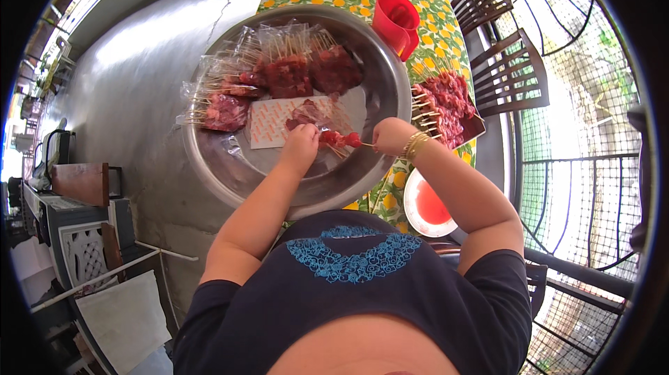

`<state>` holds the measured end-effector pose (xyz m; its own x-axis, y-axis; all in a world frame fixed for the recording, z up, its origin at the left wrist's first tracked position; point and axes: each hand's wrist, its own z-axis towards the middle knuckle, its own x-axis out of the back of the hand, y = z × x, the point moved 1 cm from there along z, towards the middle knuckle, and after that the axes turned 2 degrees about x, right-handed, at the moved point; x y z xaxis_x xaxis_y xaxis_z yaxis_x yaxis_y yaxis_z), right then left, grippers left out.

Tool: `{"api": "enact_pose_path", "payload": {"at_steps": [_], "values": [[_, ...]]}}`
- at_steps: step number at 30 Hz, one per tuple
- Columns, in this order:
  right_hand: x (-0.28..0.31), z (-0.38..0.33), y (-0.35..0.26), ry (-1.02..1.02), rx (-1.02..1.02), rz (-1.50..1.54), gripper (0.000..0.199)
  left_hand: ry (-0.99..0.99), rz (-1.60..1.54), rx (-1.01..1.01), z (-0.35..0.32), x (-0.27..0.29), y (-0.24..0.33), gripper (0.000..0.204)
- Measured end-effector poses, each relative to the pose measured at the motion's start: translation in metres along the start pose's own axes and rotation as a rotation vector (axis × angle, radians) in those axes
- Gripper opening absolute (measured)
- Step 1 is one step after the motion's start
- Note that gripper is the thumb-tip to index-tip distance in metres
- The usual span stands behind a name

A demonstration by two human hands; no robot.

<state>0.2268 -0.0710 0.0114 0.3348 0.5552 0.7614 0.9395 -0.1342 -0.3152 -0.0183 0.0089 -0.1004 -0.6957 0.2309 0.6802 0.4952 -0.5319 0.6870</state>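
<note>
Meat skewer (341,139) lies over the near part of the round metal tray (380,61), long axis running left to right, stick end pointing right. Left hand (301,146) pinches the red meat pieces at the left end. Right hand (391,135) closes narrowly on the stick. Bagged skewers (286,72) sit far on the tray; a red cup (396,20) stands far right.

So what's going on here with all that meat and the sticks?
A person is working over a big round metal tray, holding a skewer of red meat between the left hand and the right hand. Clear bags of finished skewers lie at the tray's far side. More skewers are piled to the right, near a red cup and a bowl of red liquid.
</note>
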Motion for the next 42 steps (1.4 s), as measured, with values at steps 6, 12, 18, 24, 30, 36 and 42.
{"api": "enact_pose_path", "payload": {"at_steps": [6, 12, 18, 24, 30, 36, 42], "values": [[-0.062, 0.076, -0.019, 0.039, 0.022, -0.124, 0.026, 0.026, -0.034, -0.058, 0.001, -0.010, -0.002, 0.011], [-0.081, 0.109, -0.032, -0.232, 0.113, -0.456, 0.026, -0.078, -0.063, -0.164, -0.006, -0.027, -0.009, 0.010], [-0.089, 0.124, -0.022, -0.202, 0.018, -0.459, 0.027, -0.218, -0.035, -0.148, -0.012, -0.054, -0.021, 0.014], [-0.088, 0.111, -0.025, 0.266, -0.214, -0.090, 0.024, -0.220, -0.030, 0.037, -0.020, -0.042, -0.015, 0.026], [-0.084, 0.079, -0.061, -0.005, -0.149, -0.181, 0.025, -0.317, 0.115, 0.063, -0.024, -0.039, -0.017, 0.018], [-0.092, 0.092, -0.064, 0.099, -0.169, -0.135, 0.025, -0.232, 0.079, 0.060, -0.021, -0.042, -0.022, 0.013], [-0.106, 0.109, -0.045, 0.090, -0.198, -0.079, 0.028, -0.204, 0.090, 0.024, -0.022, -0.037, -0.025, 0.013]]}}
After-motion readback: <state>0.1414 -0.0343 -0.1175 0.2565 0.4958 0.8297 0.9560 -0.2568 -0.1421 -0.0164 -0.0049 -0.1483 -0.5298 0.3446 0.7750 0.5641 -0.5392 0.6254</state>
